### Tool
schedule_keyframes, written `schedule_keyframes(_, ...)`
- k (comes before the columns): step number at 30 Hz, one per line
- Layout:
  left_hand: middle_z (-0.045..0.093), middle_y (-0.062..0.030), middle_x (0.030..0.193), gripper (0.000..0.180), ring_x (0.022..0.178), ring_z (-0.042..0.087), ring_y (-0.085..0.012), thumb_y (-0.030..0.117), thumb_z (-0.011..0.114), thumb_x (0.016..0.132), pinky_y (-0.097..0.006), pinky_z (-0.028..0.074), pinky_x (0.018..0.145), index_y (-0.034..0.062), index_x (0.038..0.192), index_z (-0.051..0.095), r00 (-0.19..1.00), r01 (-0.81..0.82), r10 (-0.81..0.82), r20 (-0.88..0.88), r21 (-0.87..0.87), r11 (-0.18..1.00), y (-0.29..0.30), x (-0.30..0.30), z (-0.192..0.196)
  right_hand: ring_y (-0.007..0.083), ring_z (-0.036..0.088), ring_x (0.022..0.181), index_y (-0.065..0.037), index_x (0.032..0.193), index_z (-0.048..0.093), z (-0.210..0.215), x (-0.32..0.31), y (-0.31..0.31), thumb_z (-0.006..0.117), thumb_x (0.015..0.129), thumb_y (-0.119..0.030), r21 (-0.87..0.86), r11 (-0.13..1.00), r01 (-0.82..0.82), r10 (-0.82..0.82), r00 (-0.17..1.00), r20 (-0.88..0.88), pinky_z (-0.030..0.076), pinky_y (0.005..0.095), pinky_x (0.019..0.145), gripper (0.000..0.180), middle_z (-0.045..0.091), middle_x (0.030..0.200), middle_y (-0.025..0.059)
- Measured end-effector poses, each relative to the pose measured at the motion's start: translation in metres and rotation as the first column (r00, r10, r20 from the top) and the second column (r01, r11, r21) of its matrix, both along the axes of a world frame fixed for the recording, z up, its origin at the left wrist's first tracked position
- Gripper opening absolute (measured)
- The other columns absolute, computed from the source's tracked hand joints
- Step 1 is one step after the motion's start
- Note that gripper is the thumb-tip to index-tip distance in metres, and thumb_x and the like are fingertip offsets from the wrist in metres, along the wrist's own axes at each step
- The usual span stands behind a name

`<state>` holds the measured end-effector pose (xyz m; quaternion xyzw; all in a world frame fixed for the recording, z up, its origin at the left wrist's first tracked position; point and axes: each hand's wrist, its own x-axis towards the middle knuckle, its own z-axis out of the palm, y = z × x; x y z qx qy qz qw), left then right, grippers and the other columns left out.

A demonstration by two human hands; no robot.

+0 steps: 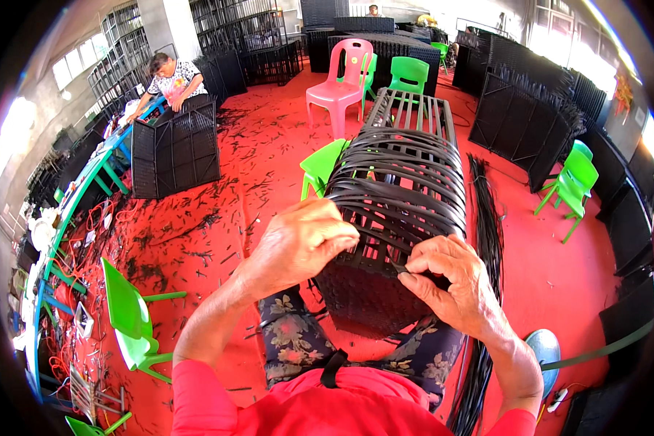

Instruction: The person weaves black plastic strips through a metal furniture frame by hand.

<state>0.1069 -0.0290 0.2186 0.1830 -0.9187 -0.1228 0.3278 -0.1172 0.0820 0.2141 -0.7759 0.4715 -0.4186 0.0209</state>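
In front of me, between my knees, is a black slatted frame partly woven with flat strips. Its near end is a closely woven black panel. Loose black strips arch across the top of the frame. Just left of the near edge, my left hand is closed in a pinch; what lies between its fingertips is hidden. My right hand, at the right near corner, pinches the end of a black strip between thumb and forefinger. On the floor along the right side lies a long bundle of black strips.
Green chairs stand at left, right and beyond the frame, beside a pink chair. A round-topped stool is near my right elbow. At the left, another person handles a black panel. Strip scraps litter the red floor.
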Motion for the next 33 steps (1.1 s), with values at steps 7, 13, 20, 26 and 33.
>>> schedule_keyframes(7, 0.058, -0.0060, 0.099, 0.025, 0.090, 0.056, -0.0269, 0.015, 0.066, 0.081, -0.039, 0.044, 0.081, 0.0075, 0.105, 0.064, 0.996, -0.060, 0.039, -0.082, -0.279, 0.958, -0.024, -0.030, -0.001, 0.0220, 0.056, 0.071, -0.011, 0.080, 0.066, 0.015, 0.009, 0.002, 0.072, 0.079, -0.025, 0.126, 0.987, 0.097, -0.084, 0.991, -0.103, 0.039, 0.0357, 0.065, 0.015, 0.061, 0.075, 0.0006)
schedule_keyframes(13, 0.058, -0.0068, 0.087, 0.024, 0.086, 0.055, -0.0269, 0.021, 0.071, 0.076, -0.039, 0.044, 0.077, 0.0071, 0.094, 0.066, 0.961, 0.275, -0.272, 0.056, -0.054, 0.960, -0.023, -0.016, 0.010, 0.0223, 0.059, 0.070, -0.010, 0.083, 0.068, 0.015, 0.009, 0.000, 0.071, 0.079, -0.024, 0.203, 0.969, 0.138, -0.110, 0.984, -0.140, 0.039, 0.0359, 0.065, 0.015, 0.062, 0.076, 0.0018)
schedule_keyframes(20, 0.052, -0.0087, 0.083, 0.017, 0.077, 0.056, -0.0242, 0.009, 0.062, 0.071, -0.035, 0.046, 0.067, 0.0038, 0.086, 0.057, 0.982, 0.122, -0.045, 0.181, -0.435, 0.892, -0.011, -0.029, 0.008, 0.0233, 0.060, 0.070, -0.009, 0.084, 0.069, 0.018, 0.012, 0.000, 0.071, 0.078, -0.020, 0.182, 0.971, 0.156, -0.129, 0.980, -0.153, 0.041, 0.0361, 0.064, 0.014, 0.063, 0.076, 0.0031)
schedule_keyframes(26, 0.056, -0.0087, 0.091, 0.022, 0.076, 0.056, -0.0206, 0.006, 0.062, 0.067, -0.033, 0.044, 0.062, 0.0011, 0.088, 0.057, 0.992, 0.124, -0.101, 0.073, -0.636, 0.762, -0.009, -0.018, 0.005, 0.0262, 0.061, 0.068, -0.007, 0.082, 0.068, 0.016, 0.012, -0.008, 0.068, 0.078, -0.023, 0.257, 0.959, 0.123, -0.097, 0.989, -0.112, 0.043, 0.0375, 0.060, 0.017, 0.062, 0.073, 0.0068)
schedule_keyframes(33, 0.054, -0.0065, 0.090, 0.016, 0.077, 0.052, -0.0194, 0.008, 0.064, 0.069, -0.034, 0.042, 0.064, 0.0034, 0.083, 0.059, 0.987, -0.088, 0.155, 0.039, -0.682, 0.726, -0.005, -0.005, -0.003, 0.0262, 0.059, 0.067, -0.007, 0.077, 0.065, 0.011, 0.019, -0.014, 0.070, 0.076, -0.019, 0.124, 0.988, 0.087, -0.078, 0.994, -0.080, 0.042, 0.0390, 0.059, 0.013, 0.059, 0.069, 0.0054)
